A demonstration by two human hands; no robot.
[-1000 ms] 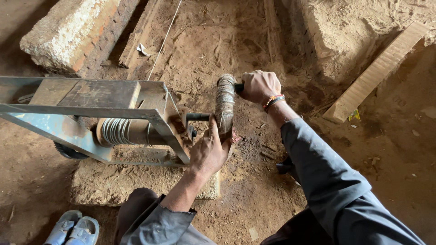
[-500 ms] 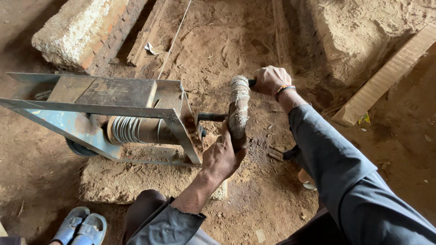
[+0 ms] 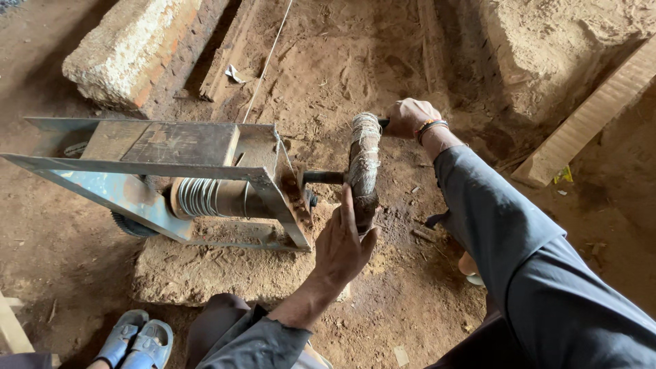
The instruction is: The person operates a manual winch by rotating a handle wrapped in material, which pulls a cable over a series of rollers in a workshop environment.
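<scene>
Head view: both hands, left hand (image 3: 342, 247) and right hand (image 3: 410, 117), seemingly closed around the crank handle (image 3: 363, 167).

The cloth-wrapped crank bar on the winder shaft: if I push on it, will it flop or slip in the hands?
The crank bar looks stiff, so it should swing about the shaft rather than flop. Its cloth wrapping probably gives grip. The left hand holds its lower end, the right hand its top. The metal frame on a stone slab seems heavy, unlikely to tip.
</scene>
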